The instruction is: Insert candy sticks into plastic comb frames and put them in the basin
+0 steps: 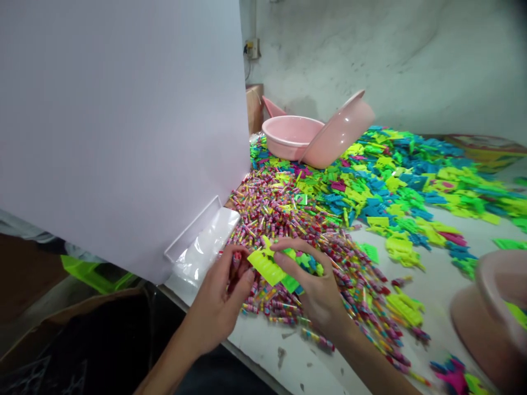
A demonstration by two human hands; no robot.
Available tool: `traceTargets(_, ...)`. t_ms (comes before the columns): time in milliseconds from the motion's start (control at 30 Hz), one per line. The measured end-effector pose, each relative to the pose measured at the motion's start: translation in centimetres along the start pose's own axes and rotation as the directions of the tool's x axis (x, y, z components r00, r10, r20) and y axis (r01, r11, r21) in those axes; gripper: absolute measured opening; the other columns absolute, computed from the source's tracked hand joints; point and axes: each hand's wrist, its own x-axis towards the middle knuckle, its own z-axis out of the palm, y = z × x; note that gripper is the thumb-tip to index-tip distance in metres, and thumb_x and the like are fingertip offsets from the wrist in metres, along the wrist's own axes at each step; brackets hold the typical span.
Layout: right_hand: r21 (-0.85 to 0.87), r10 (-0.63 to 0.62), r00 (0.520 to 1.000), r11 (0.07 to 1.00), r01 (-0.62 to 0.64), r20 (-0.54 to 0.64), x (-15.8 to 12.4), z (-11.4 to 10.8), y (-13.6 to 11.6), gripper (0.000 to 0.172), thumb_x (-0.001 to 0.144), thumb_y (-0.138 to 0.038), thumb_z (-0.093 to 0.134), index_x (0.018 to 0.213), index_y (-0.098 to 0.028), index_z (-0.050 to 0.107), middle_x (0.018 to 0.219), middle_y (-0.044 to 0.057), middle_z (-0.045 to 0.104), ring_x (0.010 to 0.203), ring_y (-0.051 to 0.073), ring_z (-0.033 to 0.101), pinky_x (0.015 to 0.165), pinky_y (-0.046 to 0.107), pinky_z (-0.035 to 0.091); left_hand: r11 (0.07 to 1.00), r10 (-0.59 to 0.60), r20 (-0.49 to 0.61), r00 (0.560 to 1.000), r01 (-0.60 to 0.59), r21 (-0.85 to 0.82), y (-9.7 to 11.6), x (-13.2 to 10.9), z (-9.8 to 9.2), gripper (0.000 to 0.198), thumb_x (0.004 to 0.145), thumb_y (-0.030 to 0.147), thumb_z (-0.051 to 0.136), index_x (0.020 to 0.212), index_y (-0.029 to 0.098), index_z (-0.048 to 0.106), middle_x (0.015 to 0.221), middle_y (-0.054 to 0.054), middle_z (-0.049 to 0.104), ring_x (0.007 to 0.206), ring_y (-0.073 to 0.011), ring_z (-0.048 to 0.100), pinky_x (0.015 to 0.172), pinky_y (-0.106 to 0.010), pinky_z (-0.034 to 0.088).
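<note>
Two hands (220, 304), at least three basins (341, 134)

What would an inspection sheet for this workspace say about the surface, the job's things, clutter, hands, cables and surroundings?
Surface: white tabletop, with dark marks near its front edge.
Job's things: flat bright-yellow plastic piece; heap of slim multicoloured tubes; heap of yellow, green, blue and magenta plastic pieces.
Clutter: round pink plastic basin, with a tilted pink plastic basin against it; glossy clear plastic packaging beside the tubes.
Hands: right hand grips the yellow piece along with green and blue ones; left hand is close beside it, its grip unclear.
Cables: thin cable below the cream wall socket; its far end is hidden.
Surroundings: tall, smooth pale panel at left; stained pale wall behind.
</note>
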Motion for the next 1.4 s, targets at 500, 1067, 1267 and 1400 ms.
traceTargets(500,-0.219,-0.186,0.982,0.960,0.173,-0.040,-1.7,0.9,0.1,0.017,0.088,-0.016,0.068,0.094,-0.031,0.073,0.098,-0.004,0.072,0.105,0.014,0.063,0.092,0.021,0.049,0.929,0.076,0.013,0.997,-0.075,0.363,0.4,-0.3,1.0,0.051,0.087,0.042,0.062,0.125,0.022,0.035,0.121,-0.013,0.050,0.116,-0.0290,0.050,0.097,-0.048,0.046)
traceTargets(1067,-0.286,-0.237,0.966,0.937,0.200,-0.104,-2.1,1.4,1.0,0.019,0.085,-0.014,0.069,0.093,-0.030,0.073,0.092,-0.002,0.073,0.100,0.018,0.066,0.091,0.029,0.052,0.882,0.148,-0.025,0.989,-0.120,0.456,-1.0,0.2,1.1,0.052,0.087,0.050,0.062,0.124,0.020,0.040,0.117,-0.012,0.052,0.115,-0.0286,0.051,0.097,-0.047,0.046)
traceTargets(1267,-0.277,-0.207,0.968,0.947,0.162,-0.141,-2.6,1.5,1.3,0.017,0.085,-0.016,0.069,0.092,-0.031,0.074,0.092,-0.002,0.073,0.100,0.020,0.066,0.090,0.031,0.052,0.760,0.242,-0.004,0.970,-0.187,0.623,-1.4,0.3,0.6,0.050,0.084,0.063,0.059,0.103,0.019,0.046,0.092,-0.008,0.063,0.085,-0.0254,0.063,0.070,-0.036,0.051)
traceTargets(1400,-0.266,-0.197,0.965,0.953,0.147,-0.171,-3.4,1.9,1.7,0.013,0.086,-0.019,0.069,0.091,-0.030,0.074,0.093,0.000,0.073,0.100,0.022,0.065,0.088,0.033,0.051,0.623,0.450,0.006,0.893,-0.319,0.714,-2.3,0.6,-0.1,0.059,0.078,0.070,0.060,0.100,0.017,0.049,0.074,-0.004,0.064,0.063,-0.0212,0.063,0.054,-0.030,0.044)
